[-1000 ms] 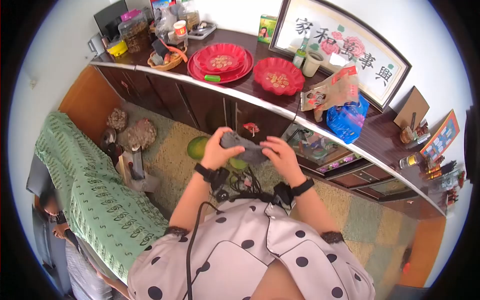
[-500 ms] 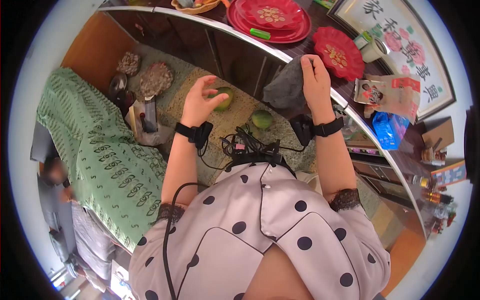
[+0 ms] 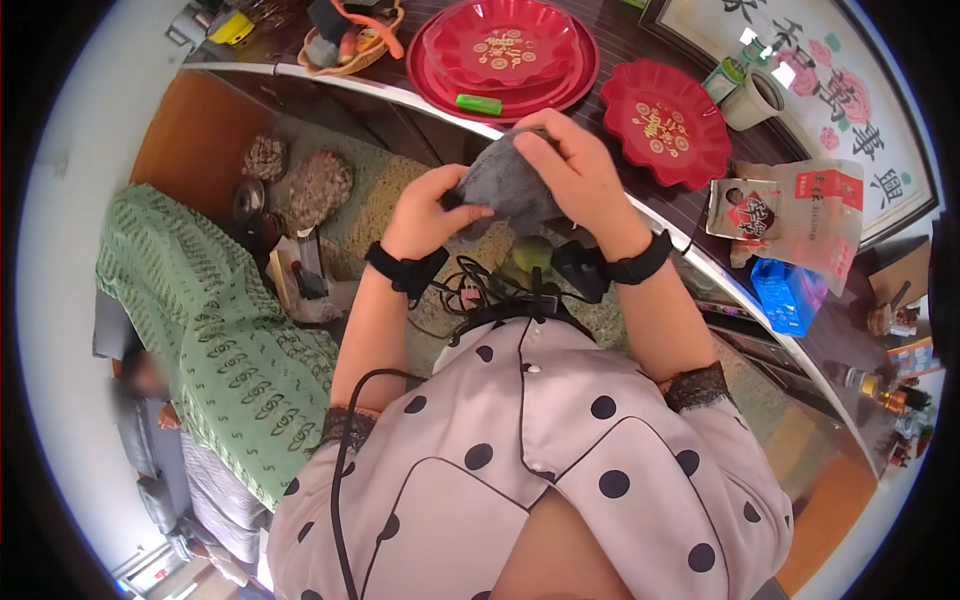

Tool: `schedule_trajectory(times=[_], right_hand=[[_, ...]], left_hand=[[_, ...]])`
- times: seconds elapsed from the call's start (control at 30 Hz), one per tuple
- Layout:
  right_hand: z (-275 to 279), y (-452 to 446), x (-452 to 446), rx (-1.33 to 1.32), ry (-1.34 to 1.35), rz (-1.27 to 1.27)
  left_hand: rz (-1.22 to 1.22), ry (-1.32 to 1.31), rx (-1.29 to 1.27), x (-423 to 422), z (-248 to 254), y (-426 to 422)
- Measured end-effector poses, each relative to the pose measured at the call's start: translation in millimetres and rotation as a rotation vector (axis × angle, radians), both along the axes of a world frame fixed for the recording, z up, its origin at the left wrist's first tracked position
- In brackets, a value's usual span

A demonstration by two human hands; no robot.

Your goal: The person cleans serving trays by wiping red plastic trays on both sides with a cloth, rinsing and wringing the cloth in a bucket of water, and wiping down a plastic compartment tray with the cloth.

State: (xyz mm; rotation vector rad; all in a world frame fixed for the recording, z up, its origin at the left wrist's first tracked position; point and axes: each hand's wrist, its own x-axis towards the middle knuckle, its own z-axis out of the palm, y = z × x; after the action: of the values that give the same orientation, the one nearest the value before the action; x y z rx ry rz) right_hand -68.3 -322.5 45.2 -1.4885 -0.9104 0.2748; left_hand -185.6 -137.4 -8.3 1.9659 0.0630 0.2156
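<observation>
Pinching the grey cloth (image 3: 507, 182) in the fingers of my left hand (image 3: 415, 222) and right hand (image 3: 590, 185), with the bench (image 3: 615, 35) just beyond them, I judge it light, limp and hard to break, best taken by opposite edges against sagging.

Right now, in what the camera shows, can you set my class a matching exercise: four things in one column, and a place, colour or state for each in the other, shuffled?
1. Gray cloth
2. Wicker basket
3. Small green item
4. Patterned cover

A. lying on a round red tray
B. light green with dark marks
C. held in the left hand and right hand
D. has something orange in it

Pairs: 1-C, 2-D, 3-A, 4-B
</observation>
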Motion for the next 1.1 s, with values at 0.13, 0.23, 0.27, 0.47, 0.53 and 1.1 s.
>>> schedule_trajectory(times=[0.13, 0.23, 0.27, 0.47, 0.53, 1.1], right_hand=[[-19, -21, 31, 0.144, 0.322, 0.023], [-33, -32, 41, 0.268, 0.513, 0.096], [-40, -33, 41, 0.207, 0.518, 0.070], [-77, -22, 35, -0.218, 0.367, -0.088], [-71, -11, 29, -0.310, 0.337, -0.057], [-60, 75, -27, -0.140, 0.669, -0.590]], left_hand=[[0.074, 0.027, -0.179, 32, 6, -4], [0.103, -0.005, -0.343, 52, 14, -4], [0.100, -0.043, -0.360, 58, 15, -4], [0.066, -0.068, -0.422, 95, 23, 3], [0.006, -0.035, -0.556, 105, 22, 10], [-0.603, 0.277, -0.431, 133, -1, 121]])
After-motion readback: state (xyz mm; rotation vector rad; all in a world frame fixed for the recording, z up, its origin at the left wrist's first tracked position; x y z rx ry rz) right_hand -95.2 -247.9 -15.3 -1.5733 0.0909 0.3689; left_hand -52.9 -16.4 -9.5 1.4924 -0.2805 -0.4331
